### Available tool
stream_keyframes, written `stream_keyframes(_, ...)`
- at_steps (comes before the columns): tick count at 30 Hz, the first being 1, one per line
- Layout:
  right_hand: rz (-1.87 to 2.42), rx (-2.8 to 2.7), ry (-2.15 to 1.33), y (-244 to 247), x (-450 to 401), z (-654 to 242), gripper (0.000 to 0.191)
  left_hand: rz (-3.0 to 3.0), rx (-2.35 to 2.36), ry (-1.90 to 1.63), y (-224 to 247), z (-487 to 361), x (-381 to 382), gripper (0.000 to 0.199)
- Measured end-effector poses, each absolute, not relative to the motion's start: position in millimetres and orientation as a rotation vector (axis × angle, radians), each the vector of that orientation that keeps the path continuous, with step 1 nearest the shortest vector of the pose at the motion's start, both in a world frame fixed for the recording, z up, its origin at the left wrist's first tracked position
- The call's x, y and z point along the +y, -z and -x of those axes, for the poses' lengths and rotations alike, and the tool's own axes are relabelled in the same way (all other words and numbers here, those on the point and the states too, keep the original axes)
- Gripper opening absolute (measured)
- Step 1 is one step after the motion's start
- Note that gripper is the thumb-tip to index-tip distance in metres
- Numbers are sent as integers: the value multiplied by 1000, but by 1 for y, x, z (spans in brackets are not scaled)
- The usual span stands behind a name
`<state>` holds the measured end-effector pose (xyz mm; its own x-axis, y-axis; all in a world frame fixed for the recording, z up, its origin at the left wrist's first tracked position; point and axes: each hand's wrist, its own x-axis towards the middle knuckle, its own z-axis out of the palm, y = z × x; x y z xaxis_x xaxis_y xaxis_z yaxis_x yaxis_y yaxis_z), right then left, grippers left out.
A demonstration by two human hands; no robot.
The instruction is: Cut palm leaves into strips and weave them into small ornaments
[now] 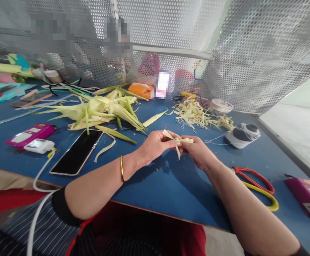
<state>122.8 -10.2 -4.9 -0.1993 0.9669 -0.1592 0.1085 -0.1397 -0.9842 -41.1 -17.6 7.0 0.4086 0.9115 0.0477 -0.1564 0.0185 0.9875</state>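
Observation:
Between my fingers, over the middle of the blue table, is a small cross-shaped piece of pale corn husk strips [177, 140]. My left hand [157, 145] is closed, its thumb pressing on the crossing point. From the other side my right hand [194, 149] pinches the same piece, with the fingers partly hidden behind it. Strip ends stick out to the upper left, right and bottom. Beyond my left hand lies a heap of green and cream corn husks [101, 106]. Past my right hand is a pile of shredded husk scraps [193, 113].
Red and yellow-handled scissors [261, 188] and a spool of white thread [242, 136] lie at right, near a purple power bank [308, 197]. A phone [77, 153] and another purple power bank [30, 135] with a white cable are at left. A perforated metal screen [168, 32] stands behind.

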Motion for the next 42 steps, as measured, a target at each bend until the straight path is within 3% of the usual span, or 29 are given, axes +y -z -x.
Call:
stream_keyframes(6, 1351, -1797, -1067, -2, -15, -124, 27, -1294, 1057, -1171, -3, 44, -10, 11)
stream_keyframes(10, 1225, -2082, -587, -7, -27, -118, 23, -1314, 1135, -1218, -2, 45, -8, 10)
stream_keyframes(13, 1113, -2103, -288, -9, -34, -115, 20, -1344, 1135, -1214, -1, 45, -7, 12)
stream_keyframes(17, 1044, -2048, -180, -11, -35, -116, 19, -1421, 1150, -1198, -2, 45, -6, 14)
stream_keyframes(23, 1038, -1919, -336, -16, -29, -120, 21, -1585, 1107, -1098, 4, 46, -6, 17)
stream_keyframes(35, 1252, -1574, -1051, -16, -14, -130, 27, -1648, 853, -868, -3, 46, -15, 14)
stream_keyframes(42, 1283, -1432, -1416, -8, -10, -131, 33, -1609, 785, -959, -10, 46, -18, 22)
